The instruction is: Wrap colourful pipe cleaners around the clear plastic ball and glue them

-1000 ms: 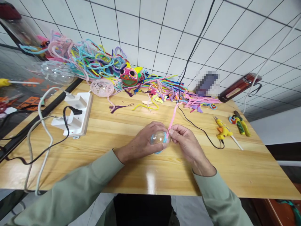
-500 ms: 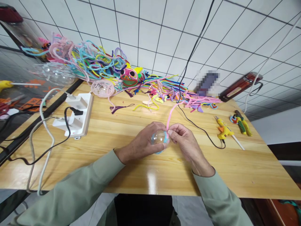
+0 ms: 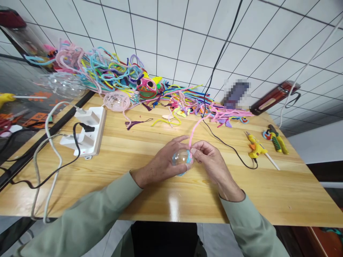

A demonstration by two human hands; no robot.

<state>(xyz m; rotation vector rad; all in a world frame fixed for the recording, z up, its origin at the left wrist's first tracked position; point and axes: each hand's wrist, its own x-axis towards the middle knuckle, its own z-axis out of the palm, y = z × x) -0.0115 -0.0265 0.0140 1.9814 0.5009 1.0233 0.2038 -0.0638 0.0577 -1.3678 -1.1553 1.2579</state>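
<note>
My left hand cups a clear plastic ball just above the wooden table, fingers curled round it. A light blue pipe cleaner is wrapped on the ball's right side. My right hand pinches a pink pipe cleaner against the ball. The pink strand rises from the pinch and bends back toward the far pile. Both sleeves are pale green.
A heap of coloured pipe cleaners and a pink mask-like figure lie at the back. A pink-filled clear ball, white power strip, black cable, yellow glue gun and pliers lie around.
My left index finger has lifted off the top of the ball and stretched out. Otherwise the hands hold almost the same place.
</note>
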